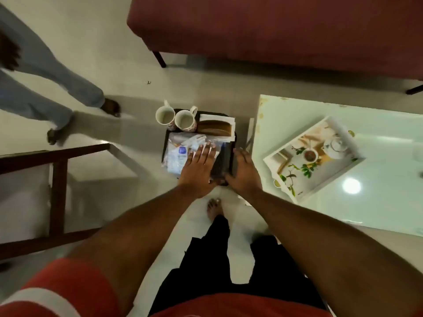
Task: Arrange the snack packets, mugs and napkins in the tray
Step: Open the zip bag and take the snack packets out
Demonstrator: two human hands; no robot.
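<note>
Dark tray (212, 113) at frame centre, over the floor (128, 72); cannot tell what bears it.

In the tray:
- two mugs with patterned outsides at the 11 o'clock corner, touching side by side. Left mug (165, 116) sits on or past the tray's left rim; cannot tell which. Right mug (185, 121) is inside. Both are upright with handles toward 12 o'clock. Insides are pale; whether liquid or bare cannot tell.
- napkins (216, 128), a brown and white stack at the 1 o'clock corner, just beside the right mug.
- snack packets (177, 154), clear and whitish with a blue label, filling the near-left part at 7 o'clock and touching the mugs' bases. Blurred, so no count.

Left hand (199, 165): palm down, fingers straight and spread, pressing flat on the snack packets. Fingertips point to 12 o'clock.
Right hand (243, 170): fingers curled over the tray's right rim at 3 o'clock, thumb along the near edge, gripping the tray. Some blur.

White tray (329, 181) at 3 o'clock from the dark tray, well apart, lying skewed on the white glossy tabletop (377, 202). Its floor bears a print of a teapot, a cup and leaves.

Maroon sofa (274, 30) at 12 o'clock. Wooden frame (57, 191) at 9 o'clock. Another person's legs (45, 88) in pale trousers at 10 o'clock, blurred.
</note>
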